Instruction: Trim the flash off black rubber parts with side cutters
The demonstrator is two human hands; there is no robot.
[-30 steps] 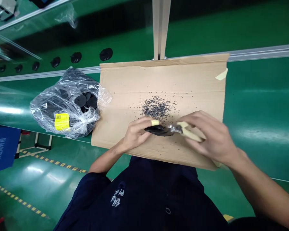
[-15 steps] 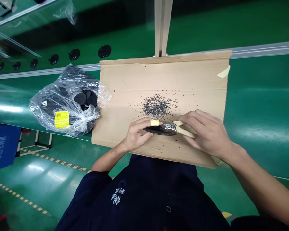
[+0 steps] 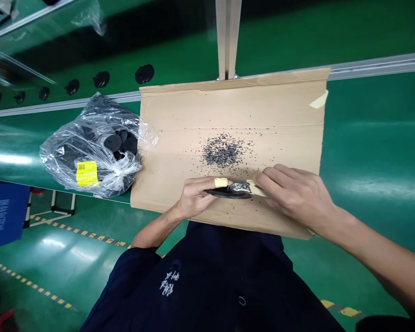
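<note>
Between the fingers and thumb of my left hand [image 3: 194, 196] is a round black plastic disc [image 3: 228, 193], seen nearly edge-on. One finger of that hand wears a pale yellow wrap. My right hand [image 3: 288, 190] is closed around the cream handles of small cutting pliers [image 3: 242, 186]. The pliers' metal jaws meet the upper face of the disc; the exact spot they grip is too small to make out. Just beyond both hands, a heap of tiny black scraps [image 3: 223, 151] is scattered on a cardboard sheet [image 3: 280, 103].
A clear plastic bag [image 3: 90, 147] of black discs, with a yellow label, overlaps the sheet's left edge. Several black discs [image 3: 144, 74] stand in a row behind a metal rail [image 3: 376, 68]. A blue bin [image 3: 3, 212] is at the lower left.
My right hand has closed further on the pliers, bringing the handles together. The disc stays in my left hand, and the whole view has shifted slightly.
</note>
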